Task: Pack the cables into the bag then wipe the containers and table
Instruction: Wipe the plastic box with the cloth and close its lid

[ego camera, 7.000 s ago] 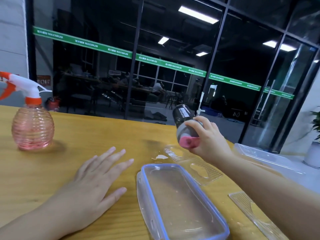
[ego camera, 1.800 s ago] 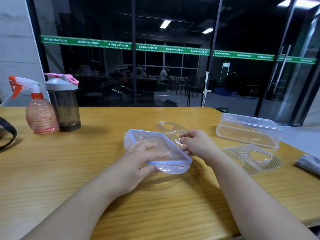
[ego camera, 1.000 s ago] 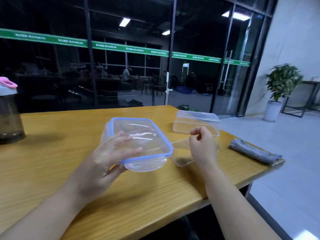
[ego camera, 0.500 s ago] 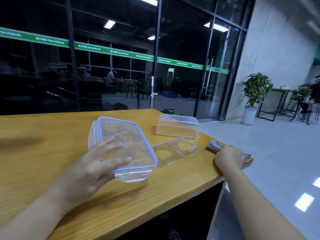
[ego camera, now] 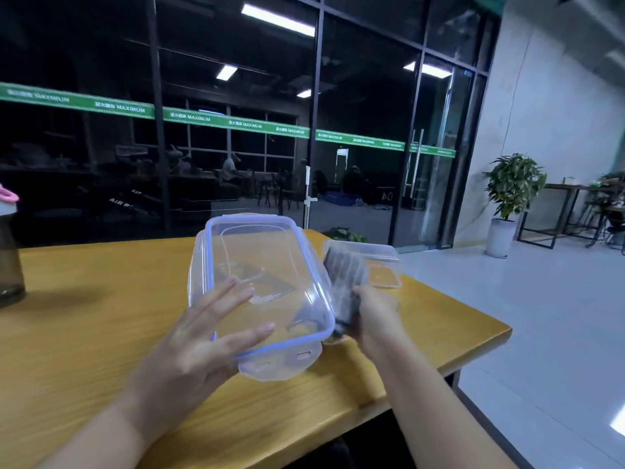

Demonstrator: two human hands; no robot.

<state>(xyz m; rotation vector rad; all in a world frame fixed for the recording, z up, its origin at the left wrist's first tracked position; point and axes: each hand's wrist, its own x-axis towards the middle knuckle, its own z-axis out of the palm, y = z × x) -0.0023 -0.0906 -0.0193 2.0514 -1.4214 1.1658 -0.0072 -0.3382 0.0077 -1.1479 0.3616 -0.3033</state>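
My left hand [ego camera: 203, 333] holds a clear container lid with a blue rim [ego camera: 263, 286] tilted up over the wooden table [ego camera: 84, 333]; straight fingers lie across its face and the thumb is hidden behind. My right hand [ego camera: 375, 316] grips a folded grey cloth [ego camera: 345, 282], blurred by motion, right beside the lid's right edge. A clear container [ego camera: 378, 262] sits on the table behind the cloth.
A dark shaker bottle with a pink lid [ego camera: 8, 252] stands at the far left edge. The table's right corner [ego camera: 500, 330] drops to a tiled floor. Glass walls stand behind the table, and a potted plant [ego camera: 510, 198] stands at the right.
My right hand has taken the grey cloth from the table's right edge and brought it to the lid. The left hand has tilted the lid up higher.
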